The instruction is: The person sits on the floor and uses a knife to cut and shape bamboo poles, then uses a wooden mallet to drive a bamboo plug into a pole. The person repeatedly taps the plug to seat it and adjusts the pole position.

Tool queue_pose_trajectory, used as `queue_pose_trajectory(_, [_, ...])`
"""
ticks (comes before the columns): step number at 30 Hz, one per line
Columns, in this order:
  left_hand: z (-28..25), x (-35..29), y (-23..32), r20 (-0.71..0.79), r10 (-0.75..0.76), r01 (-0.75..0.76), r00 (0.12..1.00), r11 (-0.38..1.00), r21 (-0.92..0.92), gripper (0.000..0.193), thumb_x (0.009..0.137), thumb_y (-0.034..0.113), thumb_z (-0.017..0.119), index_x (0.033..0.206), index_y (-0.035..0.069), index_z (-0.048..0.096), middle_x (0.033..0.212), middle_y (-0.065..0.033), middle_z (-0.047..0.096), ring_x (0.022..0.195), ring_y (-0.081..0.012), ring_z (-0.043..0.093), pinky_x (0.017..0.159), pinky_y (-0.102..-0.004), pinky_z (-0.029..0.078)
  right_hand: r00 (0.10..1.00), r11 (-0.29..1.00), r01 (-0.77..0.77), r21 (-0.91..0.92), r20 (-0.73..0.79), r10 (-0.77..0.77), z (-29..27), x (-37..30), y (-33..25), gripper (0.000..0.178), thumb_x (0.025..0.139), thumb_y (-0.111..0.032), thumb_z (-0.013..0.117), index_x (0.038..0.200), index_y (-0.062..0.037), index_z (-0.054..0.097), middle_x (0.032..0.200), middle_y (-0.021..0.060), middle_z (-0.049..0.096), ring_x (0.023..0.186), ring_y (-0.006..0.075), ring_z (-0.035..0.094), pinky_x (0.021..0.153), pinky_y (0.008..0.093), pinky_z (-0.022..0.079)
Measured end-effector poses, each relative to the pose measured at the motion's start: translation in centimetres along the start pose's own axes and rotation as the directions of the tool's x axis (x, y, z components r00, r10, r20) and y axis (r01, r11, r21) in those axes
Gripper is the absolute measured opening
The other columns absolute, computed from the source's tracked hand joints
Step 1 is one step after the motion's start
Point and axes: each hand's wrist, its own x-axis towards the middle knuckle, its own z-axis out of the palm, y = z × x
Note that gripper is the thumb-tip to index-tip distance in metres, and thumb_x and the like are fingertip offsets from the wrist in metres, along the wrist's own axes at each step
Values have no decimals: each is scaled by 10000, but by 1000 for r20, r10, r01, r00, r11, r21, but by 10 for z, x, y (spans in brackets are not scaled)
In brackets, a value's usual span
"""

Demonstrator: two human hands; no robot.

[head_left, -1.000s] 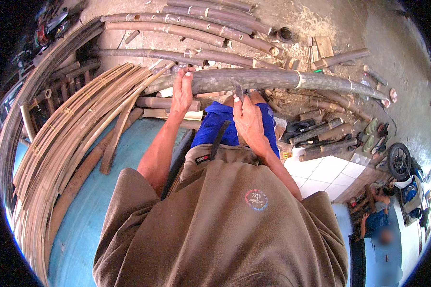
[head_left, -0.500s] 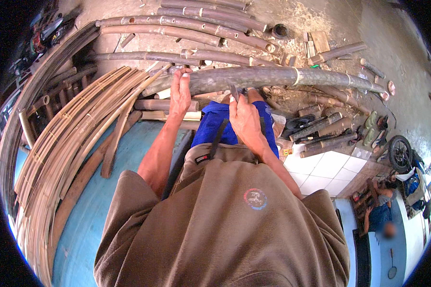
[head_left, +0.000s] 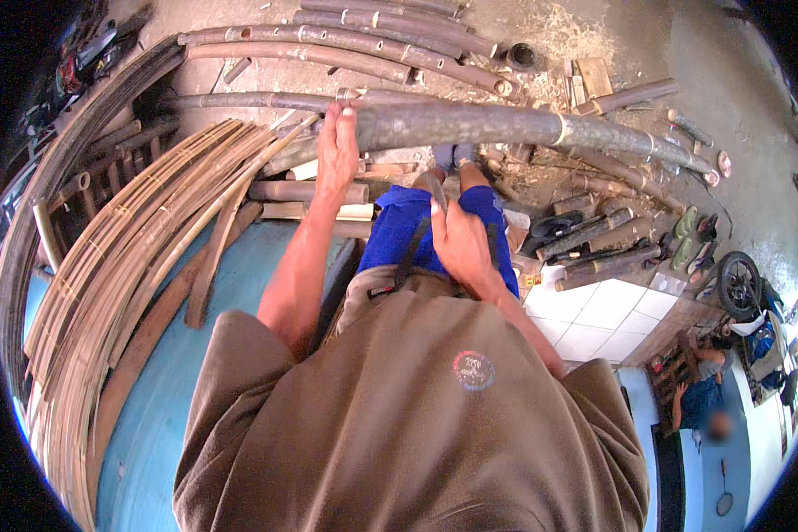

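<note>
Person (head_left: 399,399) has a thick bamboo pole (head_left: 479,124) crosswise in front, no split visible along it, so splitting looks not begun there; the slat bundle (head_left: 151,239) left of that pole already looks split. Left hand (head_left: 335,155) is against the pole's left part, can't tell if its fingers wrap around; right hand (head_left: 463,244), on the pole's near side and apart from it, is clenched round a knife (head_left: 436,187), blade toward the pole.
</note>
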Motion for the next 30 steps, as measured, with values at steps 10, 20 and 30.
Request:
queue_pose_trajectory(10, [-13, 16, 4, 170, 29, -28, 985, 1000, -14, 411, 1012, 312, 375, 1219, 51, 615, 1193, -139, 603, 1147, -247, 487, 1071, -364, 353, 954, 974, 221, 46, -215, -207, 11, 39, -36, 298, 1069, -246, 510, 1080, 32, 614, 680, 266, 607, 639, 481, 634, 567, 541, 460])
queue_pose_trajectory(20, [-14, 8, 6, 180, 48, -46, 983, 999, -14, 417, 931, 246, 420, 1244, 38, 600, 1228, -178, 597, 1188, -278, 510, 1077, -372, 357, 973, 973, 178, 150, -173, -151, 13, 43, -53, 299, 1060, -250, 517, 1024, 33, 607, 730, 288, 612, 705, 505, 631, 620, 576, 465])
queue_pose_trajectory(30, [-1, -4, -22, 21, 42, -44, 999, 996, 74, 379, 1040, 279, 402, 1203, 24, 631, 957, -155, 635, 893, -252, 567, 858, -382, 453, 998, 999, 32, 33, -48, -30, 23, 31, -57, 313, 1037, -239, 523, 1030, 64, 601, 767, 324, 628, 744, 523, 655, 664, 581, 529])
